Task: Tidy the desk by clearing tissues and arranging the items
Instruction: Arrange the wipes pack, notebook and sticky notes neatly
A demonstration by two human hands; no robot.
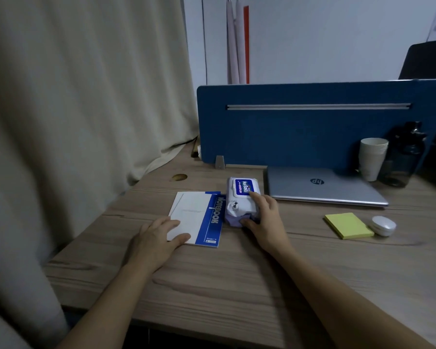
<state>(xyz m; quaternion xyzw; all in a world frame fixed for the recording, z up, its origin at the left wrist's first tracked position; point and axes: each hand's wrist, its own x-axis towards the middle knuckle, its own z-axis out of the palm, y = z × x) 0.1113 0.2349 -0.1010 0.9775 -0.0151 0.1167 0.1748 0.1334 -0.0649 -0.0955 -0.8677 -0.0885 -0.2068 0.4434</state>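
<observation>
A white and blue notebook (199,217) lies flat on the wooden desk (237,273). My left hand (156,238) rests on its near left corner, thumb and fingers gripping the edge. Right beside the notebook sits a white pack of wet wipes (241,195) with a blue label. My right hand (264,220) holds the pack's near right end, thumb under its lower edge and fingers along its side. A closed silver laptop (320,185) lies just right of the pack.
A yellow sticky-note pad (347,225) and a small white mouse (383,225) lie at the right. Stacked paper cups (371,157) and a dark bottle (405,157) stand against the blue divider (300,132). A beige curtain (86,96) hangs along the left edge.
</observation>
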